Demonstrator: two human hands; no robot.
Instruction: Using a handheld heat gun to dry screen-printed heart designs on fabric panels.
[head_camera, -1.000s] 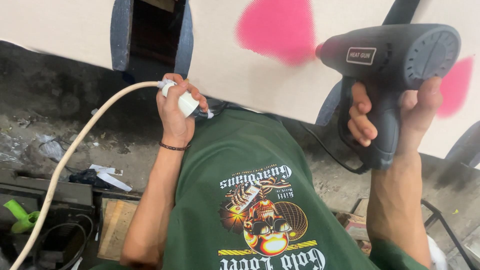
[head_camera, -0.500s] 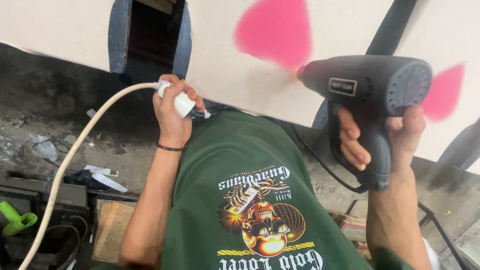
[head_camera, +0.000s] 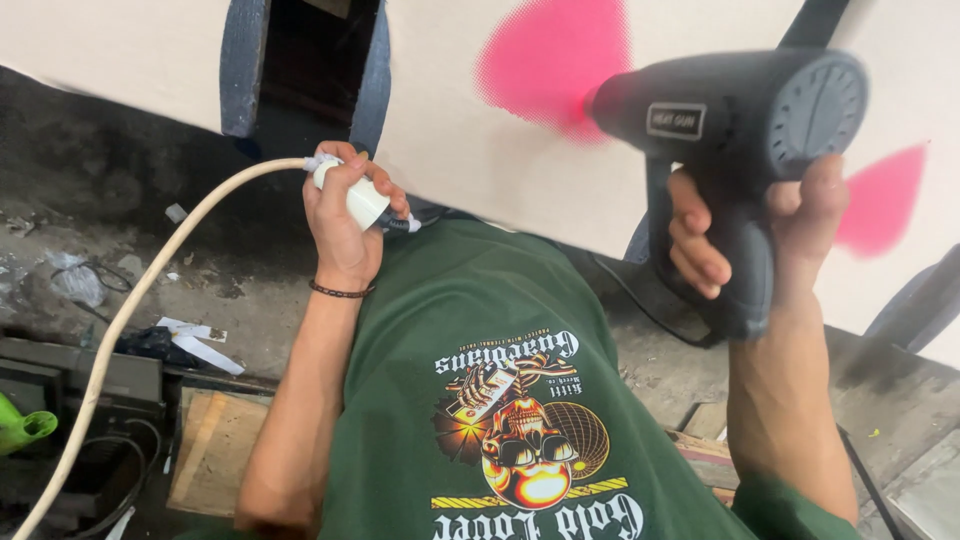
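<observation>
We see a pale panel (head_camera: 450, 140) with 2 pink painted patches. Our right hand (head_camera: 770, 235) grips a black heat gun (head_camera: 735, 120) by its handle, fingers curled tight round it, nozzle close to the larger pink patch (head_camera: 555, 55). Our left hand (head_camera: 345, 220) closes round a white plug connector (head_camera: 350, 195) on a cream cable (head_camera: 150, 290), fingers wrapped over it.

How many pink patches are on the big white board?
2: one pink patch just in front of the heat gun nozzle, another beside the right hand. More may lie out of view.
</observation>
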